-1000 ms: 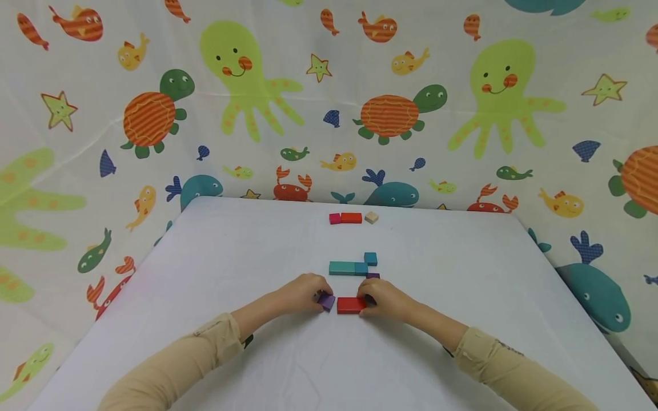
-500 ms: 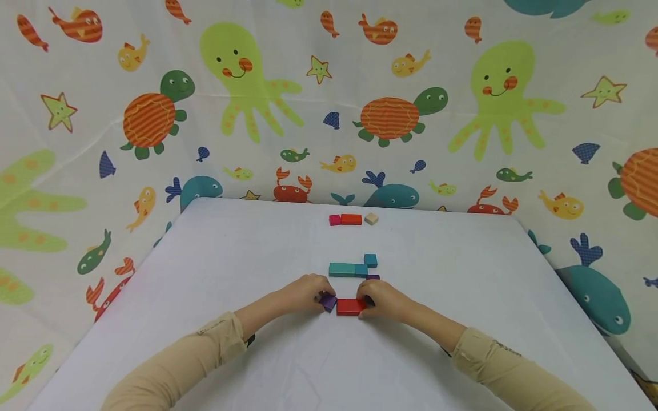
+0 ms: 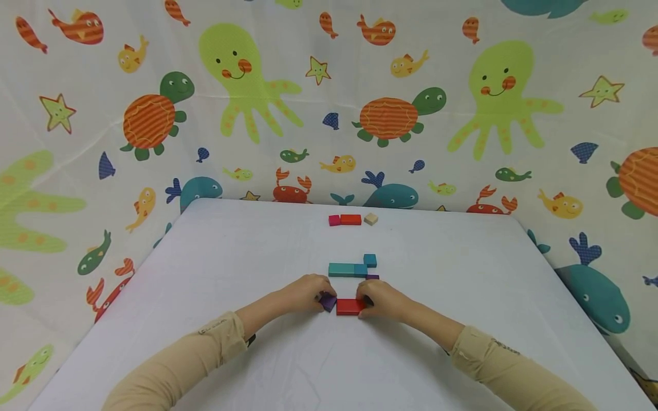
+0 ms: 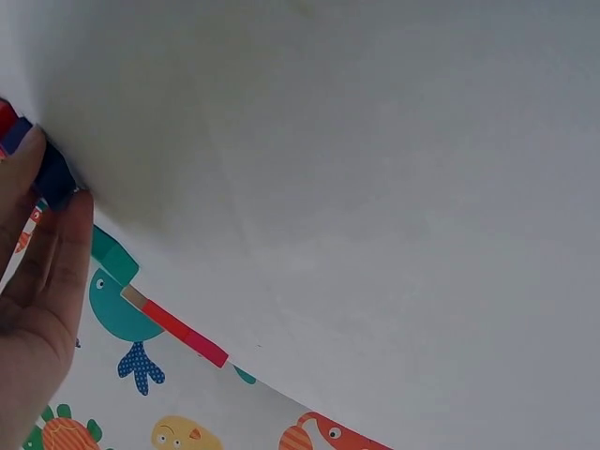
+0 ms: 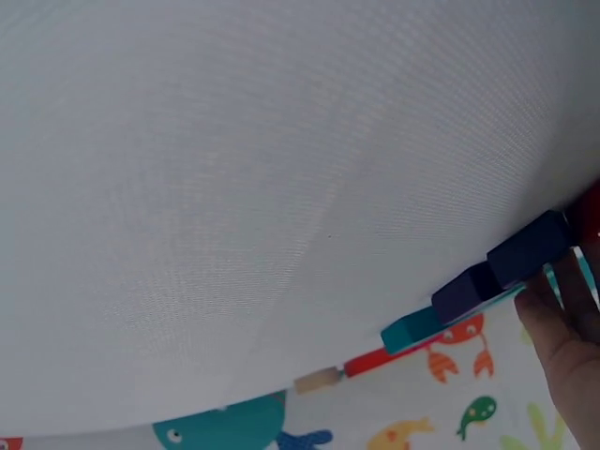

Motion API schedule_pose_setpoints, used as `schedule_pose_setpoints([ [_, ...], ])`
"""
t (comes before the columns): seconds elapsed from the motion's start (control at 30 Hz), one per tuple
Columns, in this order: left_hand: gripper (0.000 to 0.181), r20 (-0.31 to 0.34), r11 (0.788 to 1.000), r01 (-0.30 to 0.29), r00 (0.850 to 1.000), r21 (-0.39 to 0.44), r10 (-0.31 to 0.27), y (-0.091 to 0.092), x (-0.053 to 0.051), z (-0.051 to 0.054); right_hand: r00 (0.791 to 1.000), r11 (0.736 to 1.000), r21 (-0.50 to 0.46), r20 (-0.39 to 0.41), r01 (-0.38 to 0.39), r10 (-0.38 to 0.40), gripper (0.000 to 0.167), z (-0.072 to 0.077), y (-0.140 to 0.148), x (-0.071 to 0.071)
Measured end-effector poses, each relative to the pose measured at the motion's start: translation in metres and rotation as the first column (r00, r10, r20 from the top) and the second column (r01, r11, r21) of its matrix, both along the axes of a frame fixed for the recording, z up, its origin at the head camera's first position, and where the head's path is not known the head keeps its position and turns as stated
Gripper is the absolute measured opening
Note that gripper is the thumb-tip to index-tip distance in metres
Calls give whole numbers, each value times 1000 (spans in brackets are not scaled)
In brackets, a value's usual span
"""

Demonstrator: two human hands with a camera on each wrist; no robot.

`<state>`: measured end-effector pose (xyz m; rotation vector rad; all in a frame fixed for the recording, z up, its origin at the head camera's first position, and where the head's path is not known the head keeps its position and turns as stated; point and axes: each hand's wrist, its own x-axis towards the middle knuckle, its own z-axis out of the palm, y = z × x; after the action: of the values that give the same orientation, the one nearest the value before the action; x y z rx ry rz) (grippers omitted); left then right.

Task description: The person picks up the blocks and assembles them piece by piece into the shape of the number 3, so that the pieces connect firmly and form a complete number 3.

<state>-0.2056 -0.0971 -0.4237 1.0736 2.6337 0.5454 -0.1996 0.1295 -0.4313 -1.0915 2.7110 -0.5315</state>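
Note:
My left hand (image 3: 307, 294) pinches a small purple block (image 3: 327, 302) between thumb and fingers, tilted at the left end of a long red block (image 3: 348, 307). In the left wrist view this block (image 4: 56, 178) looks dark blue. My right hand (image 3: 386, 301) grips at the red block's right end, thumb in front and fingers behind. Under those fingers sits a dark blue block (image 5: 530, 248), mostly hidden in the head view but seen against the red one in the right wrist view. Just behind the right hand, another purple block (image 3: 372, 277) is partly covered.
Farther back lie a teal block (image 3: 341, 270), a blue block (image 3: 361, 270) against it and a blue cube (image 3: 370, 261). At the far edge stand a pink cube (image 3: 334, 220), an orange-red block (image 3: 351, 220) and a plain wooden block (image 3: 371, 219). White cloth covers the table (image 3: 247, 245).
My left hand has shifted slightly right, bringing the purple block's corner up to the red block's left end. The right hand has stayed in place.

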Motion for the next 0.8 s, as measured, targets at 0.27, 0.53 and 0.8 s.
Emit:
schedule_pose_setpoints([
  [0.27,32,21,1000,-5,1000,-13,5,1,-1,0,999,999,25,20,28,-28,24,1,-3,1],
  [0.53,34,38,999,-25,999,-21,26,2,-2,1,999,998,48,7,38,-38,25,1,-4,2],
  [0.8,38,37,999,-29,999,-36,31,2,0,1,999,998,47,-3,36,-36,28,0,-4,4],
])
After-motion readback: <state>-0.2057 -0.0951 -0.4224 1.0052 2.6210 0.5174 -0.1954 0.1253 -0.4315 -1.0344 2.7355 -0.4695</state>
